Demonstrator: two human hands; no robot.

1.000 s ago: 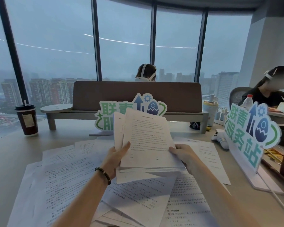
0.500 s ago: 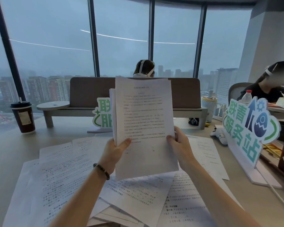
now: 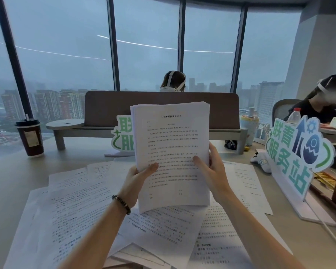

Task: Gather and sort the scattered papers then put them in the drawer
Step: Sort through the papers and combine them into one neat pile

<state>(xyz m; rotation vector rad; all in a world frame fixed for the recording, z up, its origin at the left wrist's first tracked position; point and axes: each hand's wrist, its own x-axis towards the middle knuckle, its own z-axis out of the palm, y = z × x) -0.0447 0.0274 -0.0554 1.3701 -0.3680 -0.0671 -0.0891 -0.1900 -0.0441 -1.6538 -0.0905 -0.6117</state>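
Lying nearest you, under both forearms, loose printed sheets (image 3: 81, 216) are spreading across the pale desk (image 3: 6, 191), overlapping one another at odd angles. Above them you are holding a stack of papers (image 3: 171, 144) upright, its printed face turned toward you and its lower edge hanging just over the scattered sheets. Your left hand (image 3: 138, 177) is gripping the stack's left edge, thumb lying across the front page and fingers hidden behind; a beaded bracelet (image 3: 121, 203) is circling that wrist. Your right hand (image 3: 209, 169) is clamping the right edge at about the same height, thumb on the front and fingers wrapping round the back. So the two hands are sitting apart, with the stack between them.

Off to your right a green-lettered sign (image 3: 295, 152) is standing on the desk, with a small white toy (image 3: 260, 162) just beside its left end. A second sign (image 3: 122, 134) of the same kind is peeking out behind the stack. A dark paper cup (image 3: 30, 138) with a lid is standing at far left. Beyond, a brown divider (image 3: 109, 107) is rising across the desk, a person's head (image 3: 174, 81) wearing a white headband is showing above it, and another person (image 3: 320, 107) is sitting at far right before the tall windows (image 3: 66, 45).
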